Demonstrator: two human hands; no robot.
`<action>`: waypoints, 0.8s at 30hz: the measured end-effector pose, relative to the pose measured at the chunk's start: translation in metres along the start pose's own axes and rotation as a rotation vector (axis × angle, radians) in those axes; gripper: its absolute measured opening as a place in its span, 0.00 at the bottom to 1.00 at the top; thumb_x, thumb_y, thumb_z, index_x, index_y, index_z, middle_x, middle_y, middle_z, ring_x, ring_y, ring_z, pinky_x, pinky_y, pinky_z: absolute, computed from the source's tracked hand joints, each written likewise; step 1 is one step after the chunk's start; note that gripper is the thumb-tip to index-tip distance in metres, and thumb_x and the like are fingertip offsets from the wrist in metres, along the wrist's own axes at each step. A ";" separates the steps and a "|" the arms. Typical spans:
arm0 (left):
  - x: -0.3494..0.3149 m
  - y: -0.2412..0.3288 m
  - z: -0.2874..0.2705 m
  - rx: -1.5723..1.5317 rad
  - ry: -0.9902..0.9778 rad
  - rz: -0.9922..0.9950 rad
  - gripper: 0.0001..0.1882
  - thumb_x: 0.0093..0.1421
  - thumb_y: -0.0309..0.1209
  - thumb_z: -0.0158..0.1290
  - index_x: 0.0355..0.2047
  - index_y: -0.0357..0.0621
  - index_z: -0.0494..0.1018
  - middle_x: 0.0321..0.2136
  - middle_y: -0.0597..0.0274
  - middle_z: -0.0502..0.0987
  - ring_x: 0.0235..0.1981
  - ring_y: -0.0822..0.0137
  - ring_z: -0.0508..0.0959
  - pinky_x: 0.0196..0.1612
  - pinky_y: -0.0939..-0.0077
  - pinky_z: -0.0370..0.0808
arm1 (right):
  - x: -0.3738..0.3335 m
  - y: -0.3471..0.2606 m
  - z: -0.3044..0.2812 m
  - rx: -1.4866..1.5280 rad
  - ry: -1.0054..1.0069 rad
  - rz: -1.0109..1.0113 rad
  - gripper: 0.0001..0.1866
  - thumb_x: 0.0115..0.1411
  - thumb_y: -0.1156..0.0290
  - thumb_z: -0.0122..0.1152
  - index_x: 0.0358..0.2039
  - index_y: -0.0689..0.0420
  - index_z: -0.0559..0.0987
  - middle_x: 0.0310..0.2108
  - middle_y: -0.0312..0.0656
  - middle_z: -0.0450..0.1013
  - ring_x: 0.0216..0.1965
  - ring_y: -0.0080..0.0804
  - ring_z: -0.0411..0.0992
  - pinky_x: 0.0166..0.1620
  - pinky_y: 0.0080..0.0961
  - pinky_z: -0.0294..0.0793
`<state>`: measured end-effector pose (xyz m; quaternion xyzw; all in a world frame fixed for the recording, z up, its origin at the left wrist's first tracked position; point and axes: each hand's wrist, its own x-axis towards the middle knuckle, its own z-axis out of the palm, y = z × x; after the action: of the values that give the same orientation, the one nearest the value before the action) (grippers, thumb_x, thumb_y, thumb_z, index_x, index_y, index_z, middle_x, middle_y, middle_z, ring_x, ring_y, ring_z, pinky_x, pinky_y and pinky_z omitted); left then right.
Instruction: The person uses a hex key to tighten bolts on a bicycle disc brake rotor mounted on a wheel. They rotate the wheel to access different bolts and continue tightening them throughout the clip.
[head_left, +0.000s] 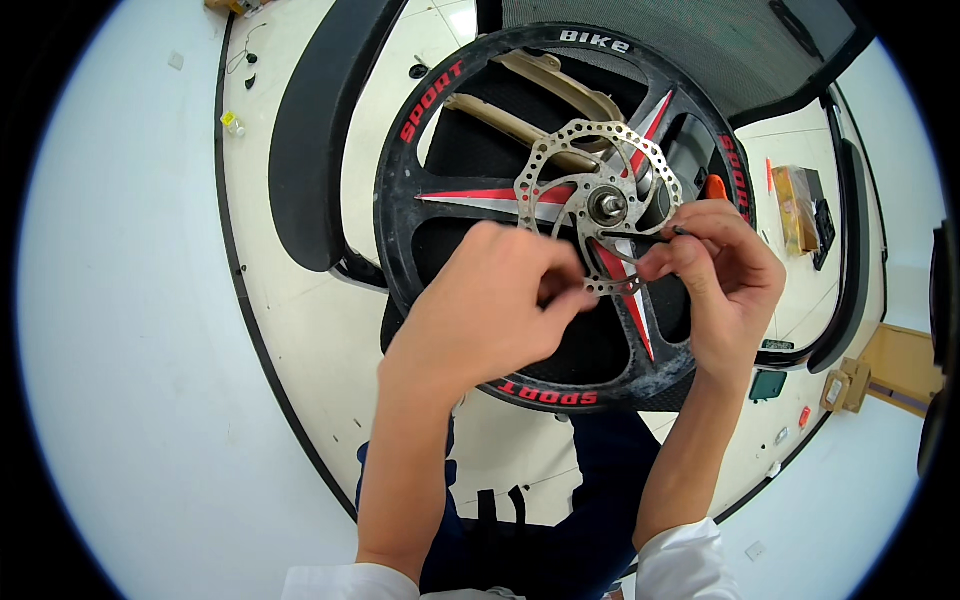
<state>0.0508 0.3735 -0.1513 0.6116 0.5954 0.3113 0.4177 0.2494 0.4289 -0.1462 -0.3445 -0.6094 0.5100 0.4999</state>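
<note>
A black bicycle wheel (397, 240) with red and white spokes lies on the seat of an office chair. Its silver brake disc (535, 160) faces up around the hub axle (608, 206). My right hand (725, 262) pinches a thin black hex key (640, 236) between thumb and fingers. The key's far end reaches the disc's middle, next to the hub. Over the lower left of the disc is my left hand (495, 300), fingers curled and thumb near the forefinger. Its fingertips are slightly blurred, and anything inside them is hidden.
Chair armrests (310, 140) flank the wheel, with a mesh backrest (690, 45) beyond. A pale fork (500, 120) shows by the wheel's upper spokes. An orange piece (716, 188) sticks up behind my right hand. Cardboard boxes (848, 384) and a green case (768, 385) are on the floor at right.
</note>
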 end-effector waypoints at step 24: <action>-0.003 -0.020 0.006 -0.253 0.055 -0.041 0.05 0.54 0.17 0.63 0.32 0.32 0.81 0.28 0.61 0.81 0.28 0.79 0.79 0.32 0.83 0.76 | 0.001 -0.008 -0.027 0.003 0.234 0.011 0.07 0.64 0.79 0.65 0.41 0.69 0.81 0.32 0.46 0.80 0.28 0.29 0.79 0.33 0.24 0.80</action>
<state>0.0466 0.3684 -0.1713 0.5329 0.5751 0.3920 0.4812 0.2760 0.4358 -0.1392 -0.4043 -0.5444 0.4700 0.5650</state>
